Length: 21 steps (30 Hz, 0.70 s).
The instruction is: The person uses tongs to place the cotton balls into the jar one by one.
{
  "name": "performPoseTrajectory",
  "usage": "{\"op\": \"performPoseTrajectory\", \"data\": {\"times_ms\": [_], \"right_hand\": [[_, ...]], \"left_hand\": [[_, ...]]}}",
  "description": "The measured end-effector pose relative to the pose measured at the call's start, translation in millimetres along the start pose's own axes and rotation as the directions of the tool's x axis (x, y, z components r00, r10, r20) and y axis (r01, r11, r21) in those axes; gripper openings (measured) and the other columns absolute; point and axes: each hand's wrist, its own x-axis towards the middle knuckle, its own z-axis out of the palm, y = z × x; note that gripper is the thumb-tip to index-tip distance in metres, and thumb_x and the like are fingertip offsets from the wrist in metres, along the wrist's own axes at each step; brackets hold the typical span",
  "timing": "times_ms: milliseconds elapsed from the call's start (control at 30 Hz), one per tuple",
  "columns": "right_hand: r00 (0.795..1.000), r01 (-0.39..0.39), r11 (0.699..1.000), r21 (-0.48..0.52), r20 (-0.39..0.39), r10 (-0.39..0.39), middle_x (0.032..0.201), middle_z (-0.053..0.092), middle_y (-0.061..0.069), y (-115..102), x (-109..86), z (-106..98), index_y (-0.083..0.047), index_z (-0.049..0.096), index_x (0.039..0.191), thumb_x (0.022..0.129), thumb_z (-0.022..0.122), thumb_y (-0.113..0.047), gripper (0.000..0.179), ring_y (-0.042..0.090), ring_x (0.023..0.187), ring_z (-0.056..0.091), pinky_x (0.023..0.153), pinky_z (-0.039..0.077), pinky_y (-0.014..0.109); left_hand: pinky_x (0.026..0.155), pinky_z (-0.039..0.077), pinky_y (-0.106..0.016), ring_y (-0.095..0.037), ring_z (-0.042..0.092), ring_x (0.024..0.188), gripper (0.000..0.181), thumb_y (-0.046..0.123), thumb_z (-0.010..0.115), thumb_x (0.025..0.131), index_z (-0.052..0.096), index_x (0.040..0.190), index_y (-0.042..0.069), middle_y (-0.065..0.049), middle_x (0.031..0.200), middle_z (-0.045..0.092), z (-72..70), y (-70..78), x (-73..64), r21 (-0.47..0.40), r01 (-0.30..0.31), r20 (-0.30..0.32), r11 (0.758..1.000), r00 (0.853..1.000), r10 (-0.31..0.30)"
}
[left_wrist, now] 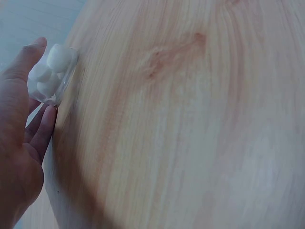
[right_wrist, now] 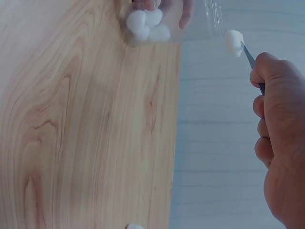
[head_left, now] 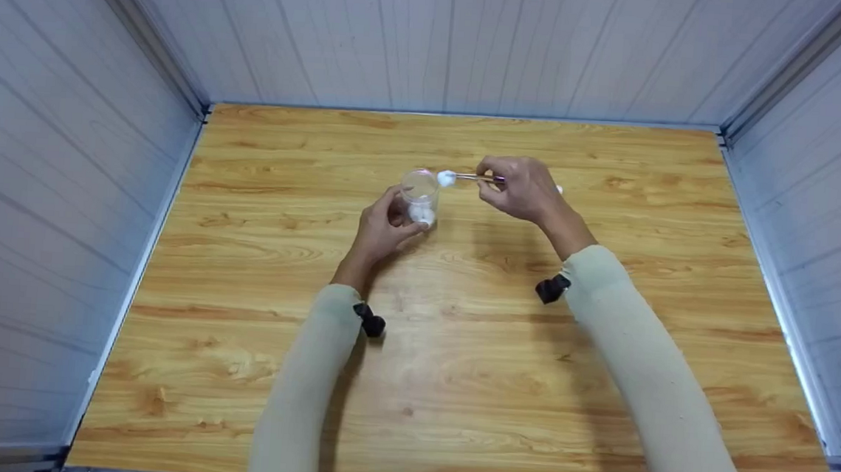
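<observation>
A clear plastic jar [head_left: 420, 195] stands on the table with several white cotton balls [right_wrist: 143, 24] at its bottom. My left hand [head_left: 383, 226] grips the jar from the left, thumb on the near side and fingers behind. In the left wrist view the thumb and fingers flank the jar [left_wrist: 66, 78]. My right hand [head_left: 524, 188] pinches metal tweezers [head_left: 469, 176], whose tips hold one cotton ball [head_left: 446, 178]. In the right wrist view that cotton ball [right_wrist: 234, 43] is just outside the jar's open mouth, apart from the rim.
Another white cotton ball [right_wrist: 135, 226] lies on the wooden table [head_left: 447, 386], beyond my right hand and partly hidden by it in the head view. Pale panel walls [head_left: 419, 43] enclose the table at the back and both sides.
</observation>
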Motion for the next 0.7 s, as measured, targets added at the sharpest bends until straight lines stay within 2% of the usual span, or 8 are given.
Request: {"op": "performPoseTrajectory", "data": {"times_ms": [167, 333, 567, 600, 700], "right_hand": [[1.000, 0.008, 1.000, 0.004, 0.007, -0.008, 0.092, 0.083, 0.018, -5.2, 5.1, 3.1, -0.004, 0.078, 0.112, 0.104, 0.069, -0.017, 0.018, 0.034, 0.070, 0.068, 0.066, 0.050, 0.044], [1.000, 0.014, 1.000, 0.022, 0.006, -0.015, 0.092, 0.083, 0.018, -10.4, 9.3, 7.7, -0.004, 0.078, 0.112, 0.105, 0.069, -0.017, 0.018, 0.034, 0.072, 0.069, 0.067, 0.051, 0.045], [0.998, 0.056, 0.998, 0.039, -0.033, -0.054, 0.088, 0.082, 0.019, -14.0, 12.4, 17.1, -0.003, 0.078, 0.109, 0.104, 0.070, -0.015, 0.016, 0.035, 0.069, 0.070, 0.065, 0.052, 0.043], [0.998, 0.058, 0.997, 0.042, -0.038, -0.057, 0.087, 0.082, 0.019, -14.2, 12.4, 18.4, -0.002, 0.078, 0.109, 0.103, 0.070, -0.014, 0.015, 0.035, 0.069, 0.070, 0.064, 0.051, 0.043], [0.997, 0.057, 0.997, 0.045, -0.046, -0.055, 0.086, 0.082, 0.019, -15.4, 12.0, 22.0, -0.003, 0.077, 0.107, 0.102, 0.070, -0.013, 0.014, 0.035, 0.068, 0.071, 0.064, 0.052, 0.045]], "left_hand": [[0.092, 0.056, -0.026, -0.016, 0.064, 0.106, 0.075, 0.030, 0.097, 0.091, 0.061, 0.156, 0.017, -0.009, 0.122, 0.072, -0.2, 5.8, -1.8, 0.010, 0.009, -0.001, 1.000, 1.000, -0.009], [0.097, 0.059, -0.025, -0.015, 0.067, 0.112, 0.077, 0.033, 0.098, 0.090, 0.061, 0.156, 0.021, -0.008, 0.124, 0.074, 1.6, -3.0, 2.3, 0.013, 0.019, -0.005, 1.000, 1.000, -0.019], [0.112, 0.061, -0.040, -0.028, 0.071, 0.126, 0.074, 0.018, 0.093, 0.095, 0.058, 0.159, 0.012, -0.020, 0.134, 0.074, -0.1, 23.7, -9.9, -0.005, 0.050, 0.001, 0.999, 0.999, -0.050], [0.112, 0.061, -0.039, -0.027, 0.071, 0.126, 0.074, 0.018, 0.093, 0.095, 0.058, 0.159, 0.012, -0.020, 0.134, 0.074, -0.3, 24.3, -10.5, -0.005, 0.045, -0.001, 0.999, 0.999, -0.045], [0.104, 0.061, -0.032, -0.021, 0.071, 0.117, 0.075, 0.027, 0.096, 0.092, 0.060, 0.157, 0.013, -0.015, 0.129, 0.076, 0.0, 14.1, -7.0, 0.010, 0.019, -0.003, 1.000, 1.000, -0.019]]}}
